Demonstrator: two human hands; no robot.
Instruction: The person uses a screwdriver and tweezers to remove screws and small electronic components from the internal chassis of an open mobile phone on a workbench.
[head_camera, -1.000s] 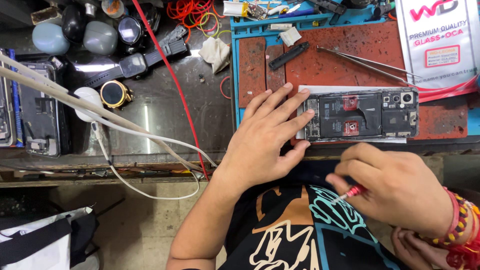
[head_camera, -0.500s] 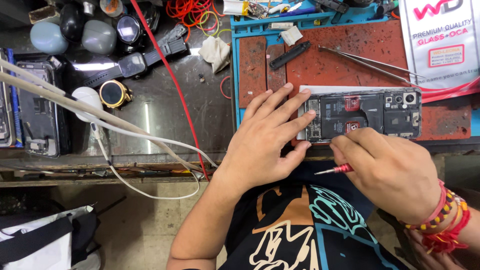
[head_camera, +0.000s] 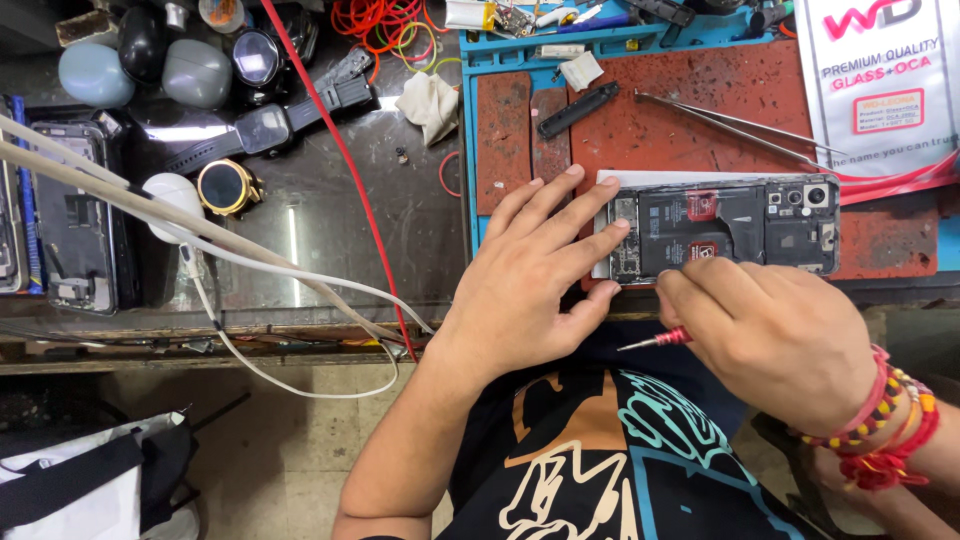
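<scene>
Head view. My left hand (head_camera: 540, 270) lies open and flat, fingers spread, across the left end of the opened phone (head_camera: 735, 228); the pressure pins the unit to the red work mat (head_camera: 720, 100) so it should not slide under tool load. My right hand (head_camera: 770, 335) is closed around a red-handled screwdriver (head_camera: 660, 340), gripped in a pinch. The metal shaft points left, away from the phone, just beside its near edge; the working tip is not engaged with any screw.

The phone rests face down at the near edge of the mat, back cover off. Visible: a dark battery with red labels, a circuit board under my left fingertips, the camera cluster at the right end. A white strip lies along its far edge.

Tweezers (head_camera: 735, 122) lie on the mat beyond the phone, within reach.
</scene>
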